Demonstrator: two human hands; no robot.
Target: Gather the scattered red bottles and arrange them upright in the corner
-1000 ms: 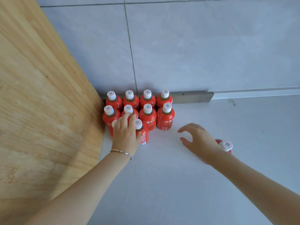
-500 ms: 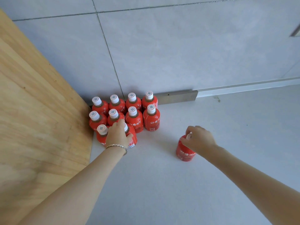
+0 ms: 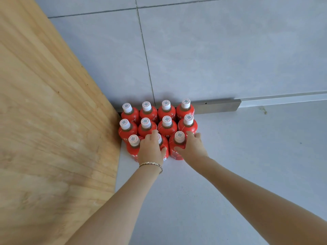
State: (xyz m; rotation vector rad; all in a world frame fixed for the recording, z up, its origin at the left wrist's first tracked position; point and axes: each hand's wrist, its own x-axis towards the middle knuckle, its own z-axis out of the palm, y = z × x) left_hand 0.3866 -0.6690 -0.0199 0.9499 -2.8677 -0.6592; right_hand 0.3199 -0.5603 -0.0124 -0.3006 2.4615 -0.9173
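Several red bottles with white caps stand upright in the corner, in rows against the wooden panel and the grey wall; the back row (image 3: pixel 156 110) and the middle row (image 3: pixel 167 124) hold several each. In the front row, my left hand (image 3: pixel 151 149) wraps the second bottle (image 3: pixel 163 145), covering most of it. To its left stands a free bottle (image 3: pixel 133 145). My right hand (image 3: pixel 192 147) grips the third front bottle (image 3: pixel 177 147) from the right side, standing beside the others.
A wooden panel (image 3: pixel 53 129) forms the left wall. The grey tiled wall (image 3: pixel 212 59) has a metal strip (image 3: pixel 215 106) along its base. Pale grey floor (image 3: pixel 247 156) stretches to the right and toward me.
My right hand has carried a bottle from the open floor on the right into the front row. My left hand has stayed on its front-row bottle.
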